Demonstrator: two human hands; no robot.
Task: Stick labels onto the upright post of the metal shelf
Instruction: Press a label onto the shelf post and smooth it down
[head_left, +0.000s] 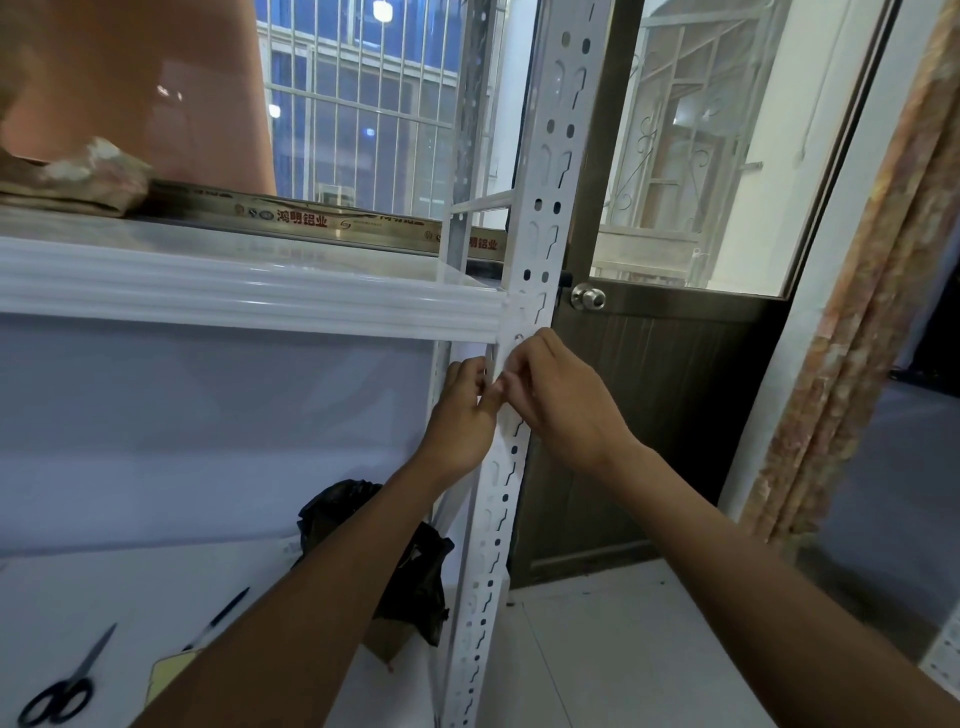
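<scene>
The white slotted upright post of the metal shelf runs from top centre down to the floor. Both hands meet on it just below the upper shelf edge. My left hand is at the post's left side and my right hand at its front, fingertips pinched together over a small white label against the post. The label is mostly hidden by the fingers.
Black scissors, a black pen and a yellow sheet lie on the lower shelf, with a black plastic bag near the post. A brown door with a round knob stands right behind the post.
</scene>
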